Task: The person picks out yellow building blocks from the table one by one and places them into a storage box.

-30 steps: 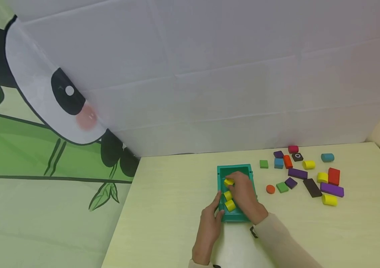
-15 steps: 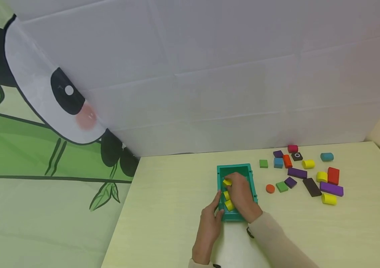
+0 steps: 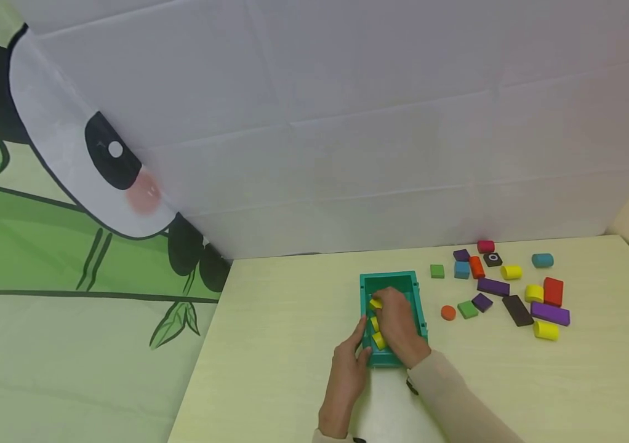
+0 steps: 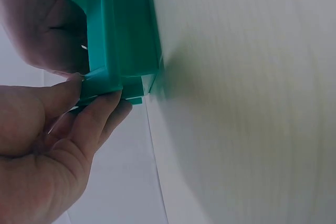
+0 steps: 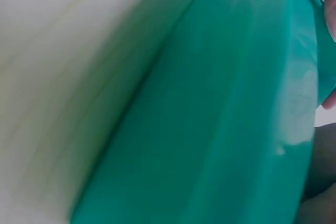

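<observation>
A teal plastic bin (image 3: pixel 388 274) stands on the table. My left hand (image 3: pixel 346 375) grips its near left side, with thumb and fingers on opposite sides of the rim in the left wrist view. Inside the bin, my right hand (image 3: pixel 400 323) holds a yellow block (image 3: pixel 376 304) by the left wall, its fingertips partly hidden. Two yellow cylinder blocks (image 3: pixel 375 323) (image 3: pixel 379 341) lie nearer me along the same wall, partly covered by the right hand. The bin's outer wall (image 5: pixel 184 108) fills most of the right wrist view.
Loose blocks lie right of the bin, among them an orange disc (image 3: pixel 448 313), a green square (image 3: pixel 467 309), a black slab (image 3: pixel 517 311), a purple bar (image 3: pixel 549 314), a red block (image 3: pixel 553 291) and several yellow cylinders (image 3: pixel 546 330). A white cloth (image 3: pixel 348 154) hangs behind the table.
My right hand has shifted slightly left and toward me inside the bin, with the yellow block at its fingers. The left hand and the loose blocks stay put.
</observation>
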Demonstrator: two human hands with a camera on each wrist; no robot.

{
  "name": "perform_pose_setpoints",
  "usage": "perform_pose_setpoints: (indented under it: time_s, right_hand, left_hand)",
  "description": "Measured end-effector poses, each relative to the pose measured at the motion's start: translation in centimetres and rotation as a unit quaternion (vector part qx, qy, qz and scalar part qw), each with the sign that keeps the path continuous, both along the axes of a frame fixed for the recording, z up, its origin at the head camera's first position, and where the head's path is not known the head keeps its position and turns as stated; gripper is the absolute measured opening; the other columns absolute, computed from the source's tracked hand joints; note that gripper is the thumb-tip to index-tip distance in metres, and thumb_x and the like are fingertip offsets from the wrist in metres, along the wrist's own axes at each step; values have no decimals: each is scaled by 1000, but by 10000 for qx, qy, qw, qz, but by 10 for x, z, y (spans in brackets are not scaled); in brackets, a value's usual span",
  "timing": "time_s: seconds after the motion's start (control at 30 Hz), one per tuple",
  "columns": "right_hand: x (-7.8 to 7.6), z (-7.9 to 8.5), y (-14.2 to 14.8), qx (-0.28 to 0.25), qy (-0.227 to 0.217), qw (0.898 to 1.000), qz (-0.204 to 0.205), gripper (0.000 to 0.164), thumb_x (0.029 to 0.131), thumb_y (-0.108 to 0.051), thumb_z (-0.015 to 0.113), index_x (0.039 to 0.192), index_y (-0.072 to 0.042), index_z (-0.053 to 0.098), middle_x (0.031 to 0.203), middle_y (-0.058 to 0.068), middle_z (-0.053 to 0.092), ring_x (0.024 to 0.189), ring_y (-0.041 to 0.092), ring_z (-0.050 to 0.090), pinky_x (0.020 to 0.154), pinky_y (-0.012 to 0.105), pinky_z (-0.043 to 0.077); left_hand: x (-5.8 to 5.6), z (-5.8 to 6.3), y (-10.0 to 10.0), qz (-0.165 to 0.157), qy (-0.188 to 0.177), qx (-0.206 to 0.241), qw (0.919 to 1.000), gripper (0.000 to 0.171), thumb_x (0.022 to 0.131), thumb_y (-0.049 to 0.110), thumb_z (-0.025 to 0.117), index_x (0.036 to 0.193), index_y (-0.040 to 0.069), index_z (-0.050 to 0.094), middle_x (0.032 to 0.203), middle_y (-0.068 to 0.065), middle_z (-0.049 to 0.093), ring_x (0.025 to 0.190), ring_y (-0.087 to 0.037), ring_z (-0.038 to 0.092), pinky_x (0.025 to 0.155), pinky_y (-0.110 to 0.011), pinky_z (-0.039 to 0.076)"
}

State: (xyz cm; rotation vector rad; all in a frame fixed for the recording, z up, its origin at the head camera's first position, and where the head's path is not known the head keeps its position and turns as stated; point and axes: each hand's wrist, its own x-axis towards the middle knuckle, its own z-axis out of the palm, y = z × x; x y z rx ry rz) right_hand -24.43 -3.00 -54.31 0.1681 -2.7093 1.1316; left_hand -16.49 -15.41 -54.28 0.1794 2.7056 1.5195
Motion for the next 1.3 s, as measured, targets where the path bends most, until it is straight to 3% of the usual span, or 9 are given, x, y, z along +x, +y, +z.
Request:
perform_pose_setpoints:
  time_s: [0.3,1.3]
  right_hand:
    - [-2,-7,0,40,-129,9999,-52,22,79,2,65,101,-1,65,94,10,60,86,22,53,76,41,53]
    - [-2,-6,2,52,-65,9999,-81,22,78,0,67,100,0,65,93,10,61,88,23,55,76,41,53]
  left_hand:
    - [-1,-2,1,20,-23,-9,10000,65,87,1,57,141,25,29,136,4,37,120,-11,34,100,-39,37]
    - [-2,-5,4,-16,58,24,10000,65,87,1,57,141,24,29,137,3,37,120,-11,34,100,-39,37]
